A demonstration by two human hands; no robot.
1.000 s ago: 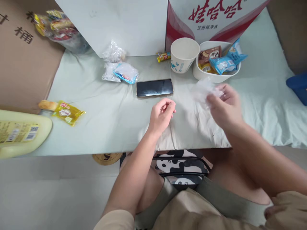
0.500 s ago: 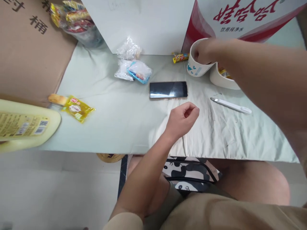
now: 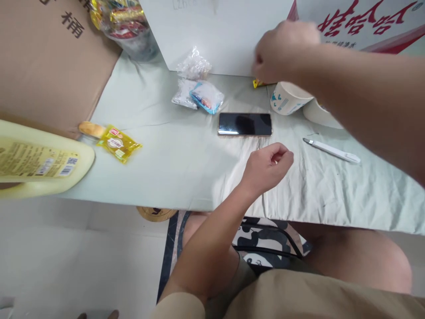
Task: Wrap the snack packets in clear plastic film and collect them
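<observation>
My left hand (image 3: pixel 267 167) is closed in a loose curl on the pale cloth, just in front of a black phone (image 3: pixel 245 124). A tiny pale spot shows inside its curl; what it is I cannot make out. My right hand (image 3: pixel 286 49), blurred, is raised above a white paper cup (image 3: pixel 288 98) with blue leaf marks. Its fingers are curled in, and whatever they hold is hidden. The cup leans against a second white container (image 3: pixel 320 114), partly behind my right forearm. A yellow snack wrapper (image 3: pixel 260 83) lies behind the cup, partly covered.
A white craft knife (image 3: pixel 332 150) lies right of my left hand. Clear plastic packets (image 3: pixel 202 94) sit before a white box (image 3: pixel 219 35). On the left are a yellow bread packet (image 3: pixel 118 144), a pale yellow bottle (image 3: pixel 46 161), a cardboard box (image 3: pixel 56 66) and a tub of snacks (image 3: pixel 137 44).
My right hand has come up out of the paper cup and moved left above it. The cup now tilts. My left hand keeps its curl; the view has shifted slightly.
</observation>
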